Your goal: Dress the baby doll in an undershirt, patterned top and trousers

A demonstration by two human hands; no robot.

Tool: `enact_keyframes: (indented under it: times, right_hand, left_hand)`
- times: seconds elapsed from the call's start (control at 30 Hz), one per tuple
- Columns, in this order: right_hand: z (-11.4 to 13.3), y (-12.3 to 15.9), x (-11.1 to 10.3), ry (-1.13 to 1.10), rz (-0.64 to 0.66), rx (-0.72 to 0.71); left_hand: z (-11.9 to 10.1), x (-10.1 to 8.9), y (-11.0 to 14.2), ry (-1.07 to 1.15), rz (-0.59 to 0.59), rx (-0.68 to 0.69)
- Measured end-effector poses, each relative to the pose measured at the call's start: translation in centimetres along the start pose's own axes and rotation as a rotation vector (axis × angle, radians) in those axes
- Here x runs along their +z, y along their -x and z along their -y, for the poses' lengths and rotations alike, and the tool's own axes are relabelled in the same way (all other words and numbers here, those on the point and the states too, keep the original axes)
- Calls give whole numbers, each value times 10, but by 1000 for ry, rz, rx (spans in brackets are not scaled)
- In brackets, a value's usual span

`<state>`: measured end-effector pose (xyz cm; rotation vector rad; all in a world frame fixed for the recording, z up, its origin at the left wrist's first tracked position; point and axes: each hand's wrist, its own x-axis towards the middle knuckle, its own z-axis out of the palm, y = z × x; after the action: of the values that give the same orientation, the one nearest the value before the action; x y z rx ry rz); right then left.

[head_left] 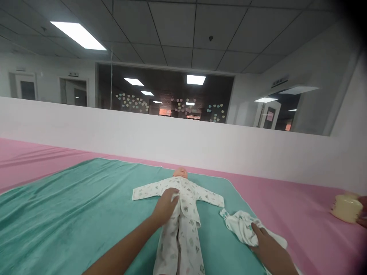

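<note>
A baby doll in a white printed sleepsuit lies face up on a green blanket, arms spread. My left hand rests on the doll's chest, fingers curled around a fold of the sleepsuit's front. My right hand lies on a crumpled white printed garment at the blanket's right edge, fingers bent and pressing into the cloth.
The blanket lies on a pink surface backed by a low white wall. A pale yellow container stands at the far right, with part of another person's hand beside it. Behind the wall is a dark window.
</note>
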<state>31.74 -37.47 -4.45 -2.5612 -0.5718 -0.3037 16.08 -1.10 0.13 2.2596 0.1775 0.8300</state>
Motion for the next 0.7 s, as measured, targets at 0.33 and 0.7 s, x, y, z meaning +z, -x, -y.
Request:
enact_keyframes:
  times: [0.33, 0.7]
  right_hand:
    - [8, -19, -65, 65, 437, 0]
    - [225, -70, 56, -267, 53, -364]
  left_hand:
    - [44, 23, -69, -74, -25, -135]
    - [64, 40, -101, -10, -16, 40]
